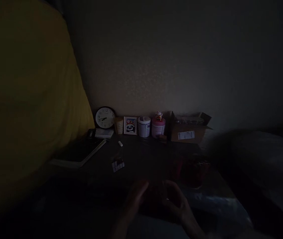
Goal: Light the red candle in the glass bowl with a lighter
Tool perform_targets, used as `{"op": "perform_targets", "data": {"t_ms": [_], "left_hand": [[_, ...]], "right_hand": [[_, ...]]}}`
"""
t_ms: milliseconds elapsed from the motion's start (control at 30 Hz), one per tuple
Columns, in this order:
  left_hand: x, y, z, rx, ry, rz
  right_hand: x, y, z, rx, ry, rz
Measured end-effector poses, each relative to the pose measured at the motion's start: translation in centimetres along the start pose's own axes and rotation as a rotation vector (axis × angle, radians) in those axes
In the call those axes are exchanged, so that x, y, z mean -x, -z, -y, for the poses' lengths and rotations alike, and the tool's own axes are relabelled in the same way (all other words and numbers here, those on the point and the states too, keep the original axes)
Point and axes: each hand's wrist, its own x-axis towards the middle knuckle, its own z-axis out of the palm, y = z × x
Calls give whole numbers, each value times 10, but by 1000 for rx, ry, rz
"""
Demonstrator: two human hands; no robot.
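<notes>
Hands, two. Left hand [136, 197]: fingers extended towards one o'clock; hold cannot be told. Right hand [180, 205]: thumb and fingers curved; opening and contents too dark to tell. Red item [193, 171], one: its one o'clock. Canisters [144, 128], two: hands' twelve o'clock.

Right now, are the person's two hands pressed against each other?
No, the left hand and the right hand are apart, with a dark area between them.
</notes>
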Motion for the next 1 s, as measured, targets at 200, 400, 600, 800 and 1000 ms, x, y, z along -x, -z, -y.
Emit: {"op": "perform_targets", "data": {"t_ms": [200,400,600,800,1000], "left_hand": [[1,-58,51,285,350,384],[-7,-75,78,313,425,569],[0,-72,93,250,361,533],[4,-60,92,156,269,415],[4,-55,91,271,335,403]], "right_hand": [[20,37,-13,-102,34,-30],[39,65,-9,-194,15,-60],[49,66,-1,66,22,-109],[48,62,-12,590,330,-49],[47,58,-12,575,295,-33]]}}
